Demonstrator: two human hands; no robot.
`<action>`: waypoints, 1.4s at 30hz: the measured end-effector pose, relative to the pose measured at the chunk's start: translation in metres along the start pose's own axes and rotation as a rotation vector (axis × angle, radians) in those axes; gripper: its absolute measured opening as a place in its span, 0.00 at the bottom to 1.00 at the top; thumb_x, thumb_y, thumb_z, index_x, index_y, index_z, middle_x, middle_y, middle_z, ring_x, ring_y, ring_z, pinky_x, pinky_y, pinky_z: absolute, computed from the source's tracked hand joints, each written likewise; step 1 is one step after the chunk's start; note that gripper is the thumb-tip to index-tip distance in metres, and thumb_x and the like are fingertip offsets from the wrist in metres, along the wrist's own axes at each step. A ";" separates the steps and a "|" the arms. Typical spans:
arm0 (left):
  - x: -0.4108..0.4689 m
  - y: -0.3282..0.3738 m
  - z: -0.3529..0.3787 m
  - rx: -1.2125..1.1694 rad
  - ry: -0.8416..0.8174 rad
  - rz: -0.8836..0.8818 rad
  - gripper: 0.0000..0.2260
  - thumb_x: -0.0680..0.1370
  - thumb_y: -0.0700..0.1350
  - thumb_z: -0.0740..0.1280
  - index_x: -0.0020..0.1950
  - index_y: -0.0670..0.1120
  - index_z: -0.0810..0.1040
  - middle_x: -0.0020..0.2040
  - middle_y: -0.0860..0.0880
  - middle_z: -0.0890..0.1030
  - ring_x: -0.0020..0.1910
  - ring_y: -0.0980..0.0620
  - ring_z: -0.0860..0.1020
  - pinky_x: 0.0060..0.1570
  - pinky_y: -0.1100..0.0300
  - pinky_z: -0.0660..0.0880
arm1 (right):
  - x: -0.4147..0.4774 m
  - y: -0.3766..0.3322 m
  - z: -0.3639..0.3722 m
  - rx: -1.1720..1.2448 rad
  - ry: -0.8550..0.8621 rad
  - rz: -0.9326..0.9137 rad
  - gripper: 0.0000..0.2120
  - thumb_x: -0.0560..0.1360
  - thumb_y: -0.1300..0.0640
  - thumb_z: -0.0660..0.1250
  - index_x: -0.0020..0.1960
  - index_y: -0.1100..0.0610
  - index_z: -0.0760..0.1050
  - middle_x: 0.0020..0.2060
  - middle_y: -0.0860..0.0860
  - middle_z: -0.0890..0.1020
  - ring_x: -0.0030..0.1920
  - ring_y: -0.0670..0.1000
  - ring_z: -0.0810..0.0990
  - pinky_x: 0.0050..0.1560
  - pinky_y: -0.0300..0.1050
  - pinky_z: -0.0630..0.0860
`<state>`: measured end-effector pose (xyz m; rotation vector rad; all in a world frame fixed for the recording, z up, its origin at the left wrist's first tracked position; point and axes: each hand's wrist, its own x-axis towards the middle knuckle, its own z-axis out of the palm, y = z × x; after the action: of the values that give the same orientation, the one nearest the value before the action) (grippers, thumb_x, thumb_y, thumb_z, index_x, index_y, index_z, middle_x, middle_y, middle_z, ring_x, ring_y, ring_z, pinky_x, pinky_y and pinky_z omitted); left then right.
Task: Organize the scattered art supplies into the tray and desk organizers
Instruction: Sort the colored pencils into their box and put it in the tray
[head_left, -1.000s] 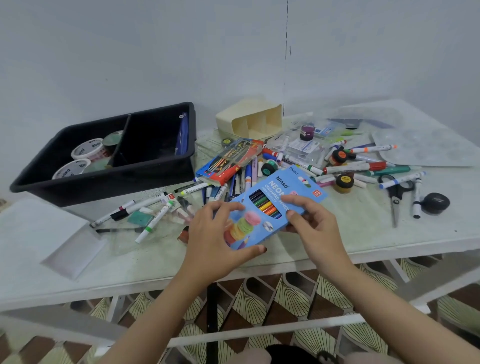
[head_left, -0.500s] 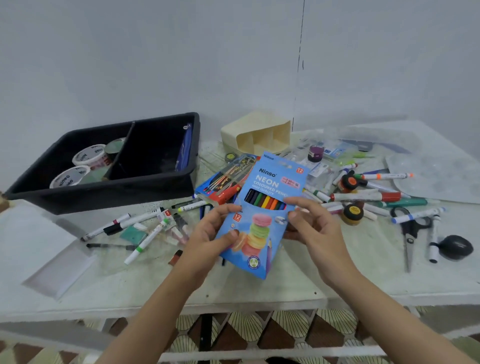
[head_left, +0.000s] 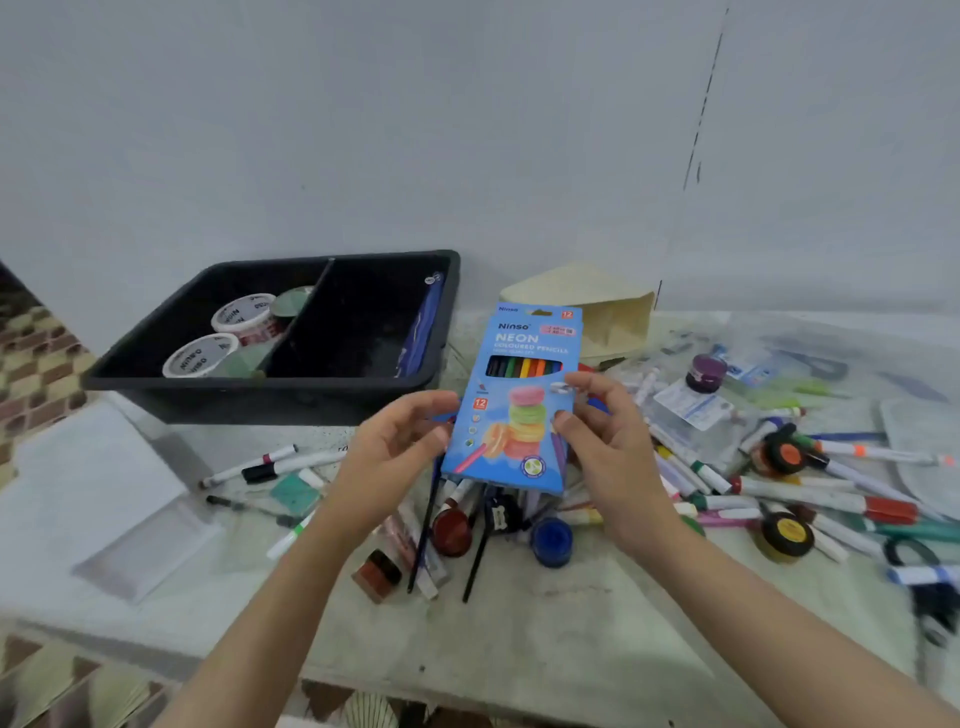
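The black tray (head_left: 270, 388) sat at left, two tape rolls (head_left: 243, 312) in its left compartment. In front of it, the left hand (head_left: 397, 447) gripped the left edge of the blue pencil box (head_left: 519, 415) with curled fingers and thumb. The box was held upright above the table, no longer tilted as half a second before. The right hand (head_left: 610, 452) pinched its right edge between thumb and forefinger. The lift uncovered a red paint pot (head_left: 451, 531) and a blue paint pot (head_left: 551, 540). The cream organizer (head_left: 608, 306) stood partly hidden behind the box. Markers (head_left: 810, 501) and scissors (head_left: 930, 608) at far right were blurred.
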<state>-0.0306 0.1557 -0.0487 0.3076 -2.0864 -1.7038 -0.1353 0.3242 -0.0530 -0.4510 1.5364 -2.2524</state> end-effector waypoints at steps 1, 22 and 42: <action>0.006 0.001 -0.014 0.093 0.034 0.027 0.14 0.77 0.32 0.64 0.55 0.50 0.78 0.52 0.52 0.82 0.51 0.54 0.80 0.47 0.65 0.77 | 0.009 -0.003 0.006 0.014 -0.007 0.002 0.12 0.78 0.70 0.59 0.52 0.55 0.71 0.46 0.50 0.83 0.42 0.45 0.84 0.33 0.39 0.79; 0.112 -0.017 -0.231 0.977 -0.340 0.024 0.38 0.65 0.65 0.66 0.72 0.52 0.66 0.71 0.61 0.62 0.72 0.62 0.54 0.74 0.55 0.50 | 0.163 0.044 0.184 -0.606 -0.122 0.168 0.17 0.77 0.67 0.60 0.64 0.56 0.66 0.53 0.54 0.73 0.48 0.50 0.76 0.37 0.36 0.73; 0.123 -0.030 -0.256 0.778 -0.515 0.038 0.37 0.64 0.62 0.70 0.71 0.61 0.61 0.70 0.67 0.59 0.70 0.70 0.52 0.73 0.55 0.47 | 0.174 0.078 0.219 -1.455 -0.378 0.413 0.12 0.74 0.63 0.67 0.56 0.62 0.73 0.38 0.55 0.79 0.30 0.50 0.74 0.33 0.37 0.72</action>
<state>-0.0254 -0.1278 -0.0151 0.0409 -3.0566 -0.9269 -0.1770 0.0370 -0.0401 -0.7332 2.4551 -0.4011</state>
